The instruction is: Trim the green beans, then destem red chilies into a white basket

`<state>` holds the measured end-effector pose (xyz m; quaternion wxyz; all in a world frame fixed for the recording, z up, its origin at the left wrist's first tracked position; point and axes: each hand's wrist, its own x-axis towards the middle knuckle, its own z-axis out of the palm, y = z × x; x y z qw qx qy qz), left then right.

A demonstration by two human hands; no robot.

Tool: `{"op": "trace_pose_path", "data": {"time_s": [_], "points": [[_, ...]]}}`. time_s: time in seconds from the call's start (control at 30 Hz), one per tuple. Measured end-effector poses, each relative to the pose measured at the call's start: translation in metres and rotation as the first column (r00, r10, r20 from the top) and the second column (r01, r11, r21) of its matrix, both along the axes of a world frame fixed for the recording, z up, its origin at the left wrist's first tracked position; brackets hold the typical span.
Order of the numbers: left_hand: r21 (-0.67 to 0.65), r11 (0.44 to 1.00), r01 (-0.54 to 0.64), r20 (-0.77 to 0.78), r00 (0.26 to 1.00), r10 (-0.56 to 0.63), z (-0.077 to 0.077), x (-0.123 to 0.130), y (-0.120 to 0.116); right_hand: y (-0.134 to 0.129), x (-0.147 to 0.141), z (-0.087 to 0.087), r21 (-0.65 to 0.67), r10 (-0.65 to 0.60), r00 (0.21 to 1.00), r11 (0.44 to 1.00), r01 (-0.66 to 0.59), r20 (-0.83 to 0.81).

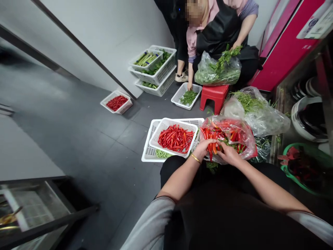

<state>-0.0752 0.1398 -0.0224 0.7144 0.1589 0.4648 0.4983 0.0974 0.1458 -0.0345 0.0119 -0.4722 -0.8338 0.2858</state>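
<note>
My left hand [203,149], with a gold bangle at the wrist, is closed around a few long red chili peppers [213,148] that hang down past its fingers. Close beside it, my right hand [229,153] pinches at the stem end of these chilies; its fingertips are partly hidden. Both hands are over the front of a clear plastic bag [250,144] full of red chilies with green stems. Just left of the bag, a white basket [154,139] holds a heap of red chilies [175,139]. It rests in a larger white basket [146,152] with green pieces.
Ahead, a person [221,31] handles leafy greens from a bag [217,74] on a red stool [214,95], one hand in a small white basket [174,100]. Stacked baskets [162,86] stand by the wall. A chili basket [123,109] is further left, a green tub [286,170] right.
</note>
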Motion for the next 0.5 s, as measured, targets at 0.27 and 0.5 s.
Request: {"op": "trace_pose_path", "data": {"time_s": [0.27, 0.5], "points": [[0.157, 0.981, -0.110, -0.375, 0.913, 0.162, 0.041, -0.110, 0.000, 0.063, 0.008, 0.005, 0.131, 0.005, 0.990, 0.991, -0.024, 0.144], [0.028, 0.960, -0.280, -0.536, 0.806, 0.251, 0.005, -0.213, -0.002, 0.082, -0.050, -0.007, 0.275, 0.027, 0.901, 0.948, -0.160, 0.432]]}}
